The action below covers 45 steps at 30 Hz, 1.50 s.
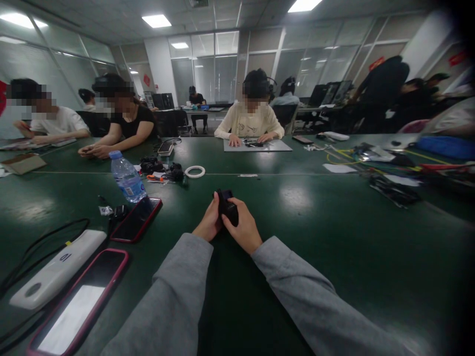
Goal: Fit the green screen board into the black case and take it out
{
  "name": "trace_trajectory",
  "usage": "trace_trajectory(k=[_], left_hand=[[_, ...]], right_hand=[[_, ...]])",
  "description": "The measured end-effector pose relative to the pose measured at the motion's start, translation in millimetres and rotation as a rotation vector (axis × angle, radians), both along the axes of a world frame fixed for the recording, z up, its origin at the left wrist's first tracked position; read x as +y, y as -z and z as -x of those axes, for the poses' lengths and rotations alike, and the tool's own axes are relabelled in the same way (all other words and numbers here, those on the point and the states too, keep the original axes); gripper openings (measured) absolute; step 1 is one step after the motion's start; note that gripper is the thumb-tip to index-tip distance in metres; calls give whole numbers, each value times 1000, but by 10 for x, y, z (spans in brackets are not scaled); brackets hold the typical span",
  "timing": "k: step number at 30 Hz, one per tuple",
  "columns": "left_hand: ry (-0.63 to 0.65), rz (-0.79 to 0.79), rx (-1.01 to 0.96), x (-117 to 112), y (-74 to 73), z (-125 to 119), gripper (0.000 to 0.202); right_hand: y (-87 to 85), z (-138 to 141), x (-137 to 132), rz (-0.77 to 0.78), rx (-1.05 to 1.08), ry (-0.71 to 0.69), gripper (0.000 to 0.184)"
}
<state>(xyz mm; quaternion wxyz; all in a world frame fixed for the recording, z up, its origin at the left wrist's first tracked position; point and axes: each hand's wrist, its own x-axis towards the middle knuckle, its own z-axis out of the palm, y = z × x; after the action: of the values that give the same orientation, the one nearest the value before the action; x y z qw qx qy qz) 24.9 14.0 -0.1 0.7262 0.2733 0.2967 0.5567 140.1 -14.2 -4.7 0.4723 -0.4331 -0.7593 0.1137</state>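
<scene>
Between my two hands is a small black boxy device [229,209], held up just above the green table. Its exact kind I cannot make out. My left hand [211,217] grips its left side, thumb upright along the edge. Around its right side my right hand [243,225] is closed, with the thumb pressed on the near face. Fingers of both hands partly hide the device.
On the green table [334,237] at left lie a red-edged phone [136,220], a pink-cased phone [79,301], a white device [59,269] with cables and a water bottle [127,177]. A white ring [195,171] lies ahead. Cables and parts [393,190] clutter the right. A person [252,118] sits opposite.
</scene>
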Motion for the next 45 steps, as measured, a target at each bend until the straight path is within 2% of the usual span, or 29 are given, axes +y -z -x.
trace_trajectory(k=[7, 14, 20, 26, 31, 37, 40, 43, 45], left_hand=[[35, 56, -25, 4, 16, 30, 74], [60, 53, -43, 40, 66, 68, 75], [47, 78, -89, 30, 8, 108, 74], [33, 62, -163, 43, -2, 122, 71], [70, 58, -171, 52, 12, 128, 68], [54, 50, -116, 56, -3, 132, 71], [50, 50, -99, 63, -4, 131, 72], [62, 66, -109, 66, -2, 128, 71], [75, 70, -127, 62, -3, 127, 70]], right_hand=[[-38, -3, -26, -22, 21, -10, 45], [-134, -35, -85, -110, 124, 31, 41], [-163, -87, -73, -170, 133, 76, 45], [-56, -180, 88, -103, 74, 175, 45], [42, -202, 170, -26, -9, 190, 45], [118, -208, 243, 13, -5, 178, 69], [163, -226, 288, 12, 18, 188, 74], [182, -242, 303, 15, 46, 215, 72], [172, -261, 305, 28, 66, 229, 64]])
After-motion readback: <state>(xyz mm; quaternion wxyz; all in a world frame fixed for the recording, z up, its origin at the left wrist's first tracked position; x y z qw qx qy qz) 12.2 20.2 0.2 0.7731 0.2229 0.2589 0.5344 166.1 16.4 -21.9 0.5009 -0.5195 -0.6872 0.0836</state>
